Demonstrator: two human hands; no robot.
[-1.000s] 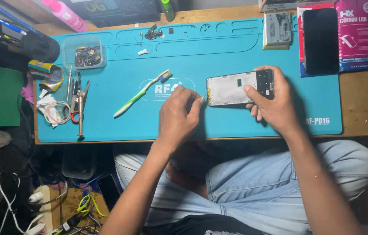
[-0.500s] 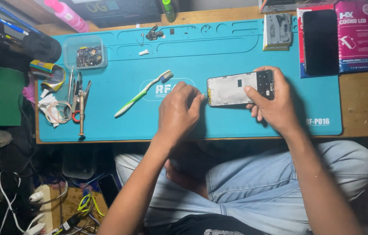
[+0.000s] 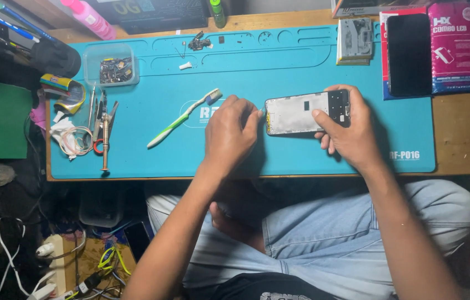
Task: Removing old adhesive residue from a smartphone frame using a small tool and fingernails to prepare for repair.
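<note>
The right end of the opened phone point(image 3: 301, 114) is covered by the right hand point(image 3: 349, 130). What is pinched in the left hand point(image 3: 229, 133) at the phone's left edge is too small to be identified. The contents of the clear plastic tray point(image 3: 110, 64) cannot be resolved. The pink bottle point(image 3: 88, 16) is cut off by the top edge.

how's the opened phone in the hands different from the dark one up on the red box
The opened phone shows a pale, bare inner frame; the dark phone shows an unbroken black face. The opened phone lies lengthwise across the blue mat, gripped by the right hand with the left hand at its end; the dark phone lies upright on the red box, untouched. Both are slim rectangles.
</note>
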